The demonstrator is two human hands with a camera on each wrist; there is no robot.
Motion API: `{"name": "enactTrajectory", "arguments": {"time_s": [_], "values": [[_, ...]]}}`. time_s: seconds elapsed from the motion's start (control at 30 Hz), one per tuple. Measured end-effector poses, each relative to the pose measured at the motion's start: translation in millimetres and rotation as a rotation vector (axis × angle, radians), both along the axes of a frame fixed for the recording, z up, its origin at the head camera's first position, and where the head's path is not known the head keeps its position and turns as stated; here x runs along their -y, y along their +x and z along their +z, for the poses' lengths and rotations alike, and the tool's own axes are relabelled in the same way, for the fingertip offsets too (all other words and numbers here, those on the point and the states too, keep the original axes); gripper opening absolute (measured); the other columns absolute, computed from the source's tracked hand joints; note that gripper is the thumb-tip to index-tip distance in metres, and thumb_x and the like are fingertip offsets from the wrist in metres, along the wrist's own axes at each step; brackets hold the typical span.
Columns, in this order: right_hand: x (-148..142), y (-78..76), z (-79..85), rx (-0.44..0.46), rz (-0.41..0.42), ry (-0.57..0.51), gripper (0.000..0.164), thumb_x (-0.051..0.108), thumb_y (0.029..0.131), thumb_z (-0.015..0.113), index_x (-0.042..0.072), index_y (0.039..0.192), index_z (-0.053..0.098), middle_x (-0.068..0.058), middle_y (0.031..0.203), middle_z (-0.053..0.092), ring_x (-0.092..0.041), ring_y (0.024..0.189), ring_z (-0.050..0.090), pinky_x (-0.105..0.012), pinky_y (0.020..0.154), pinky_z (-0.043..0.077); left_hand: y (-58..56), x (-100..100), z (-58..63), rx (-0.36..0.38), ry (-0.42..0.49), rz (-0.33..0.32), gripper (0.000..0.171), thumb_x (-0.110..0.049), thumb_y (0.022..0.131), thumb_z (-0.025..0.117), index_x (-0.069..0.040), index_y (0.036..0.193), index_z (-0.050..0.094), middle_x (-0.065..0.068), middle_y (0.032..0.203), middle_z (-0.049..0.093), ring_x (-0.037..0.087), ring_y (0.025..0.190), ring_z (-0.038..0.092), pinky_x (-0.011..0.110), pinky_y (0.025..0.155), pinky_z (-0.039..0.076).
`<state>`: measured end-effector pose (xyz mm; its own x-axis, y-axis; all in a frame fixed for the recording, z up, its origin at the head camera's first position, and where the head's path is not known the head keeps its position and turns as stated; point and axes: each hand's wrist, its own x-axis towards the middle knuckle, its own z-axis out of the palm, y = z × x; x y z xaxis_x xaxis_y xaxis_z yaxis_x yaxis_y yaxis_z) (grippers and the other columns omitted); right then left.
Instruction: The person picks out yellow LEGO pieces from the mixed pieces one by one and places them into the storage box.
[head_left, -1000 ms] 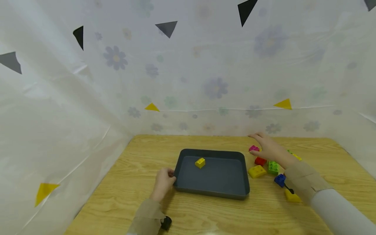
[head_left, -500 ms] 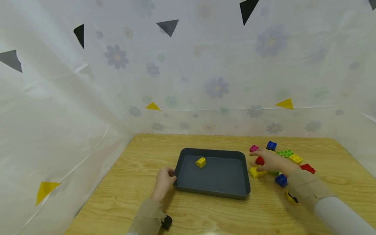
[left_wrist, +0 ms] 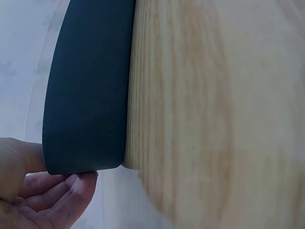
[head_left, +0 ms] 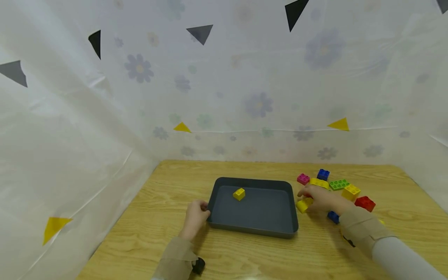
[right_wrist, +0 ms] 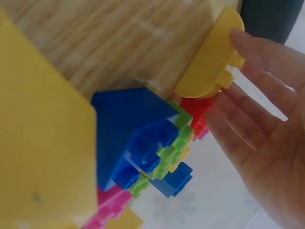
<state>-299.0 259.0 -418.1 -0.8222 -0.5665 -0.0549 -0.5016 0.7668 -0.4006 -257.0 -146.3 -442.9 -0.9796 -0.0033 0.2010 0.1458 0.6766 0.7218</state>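
Observation:
In the head view a dark grey tray lies on the table with one small yellow brick in it. My left hand holds the tray's left side; in the left wrist view its fingers bend against the tray's end wall. To the right of the tray, my right hand pinches a rounded yellow toy brick, thumb on its face and fingers by its studs. That brick is tilted beside the tray's right wall. A red brick shows just behind it, mostly covered by the hand in the head view.
Several bricks spread around the right hand: pink, blue, yellow, flat green, another yellow and red. Another blue brick lies by the right wrist. A patterned sheet hangs behind the table.
My right hand has come down and nearer from above the bricks onto the rounded yellow brick, which has tipped over. My left hand and the tray stay put.

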Motion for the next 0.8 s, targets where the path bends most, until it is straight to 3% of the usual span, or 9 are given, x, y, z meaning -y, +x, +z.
{"name": "enactTrajectory", "arguments": {"time_s": [0.2,0.53,0.8], "values": [[-0.1,0.4,-3.5,-0.033,0.052,-0.01,0.033,0.0,0.069,0.075,-0.001,0.099,0.062,-0.01,0.097,0.059,-0.026,0.088,0.056,-0.044,0.077,0.048,-0.2,0.0,0.0,-0.01,-0.006,0.004,0.013,0.009,0.072,0.063,0.009,0.085,0.066,0.011,0.073,0.061,0.02,0.067,0.057,0.03,0.057,0.048],[2.1,2.8,-3.3,-0.018,0.021,0.005,0.032,-0.003,0.069,0.074,-0.001,0.098,0.062,-0.009,0.095,0.061,-0.027,0.088,0.057,-0.045,0.08,0.048,-1.8,-1.2,-1.1,0.048,0.014,0.032,0.016,0.008,0.074,0.061,0.009,0.089,0.066,0.011,0.075,0.062,0.019,0.069,0.057,0.029,0.057,0.049],[2.7,3.0,-2.1,-0.025,0.023,0.011,0.031,-0.002,0.068,0.075,-0.001,0.097,0.062,-0.008,0.094,0.062,-0.026,0.087,0.057,-0.044,0.079,0.049,-0.3,-1.5,0.0,0.025,0.011,0.027,0.016,0.009,0.073,0.061,0.01,0.088,0.066,0.012,0.074,0.061,0.02,0.068,0.057,0.03,0.056,0.048]]}}
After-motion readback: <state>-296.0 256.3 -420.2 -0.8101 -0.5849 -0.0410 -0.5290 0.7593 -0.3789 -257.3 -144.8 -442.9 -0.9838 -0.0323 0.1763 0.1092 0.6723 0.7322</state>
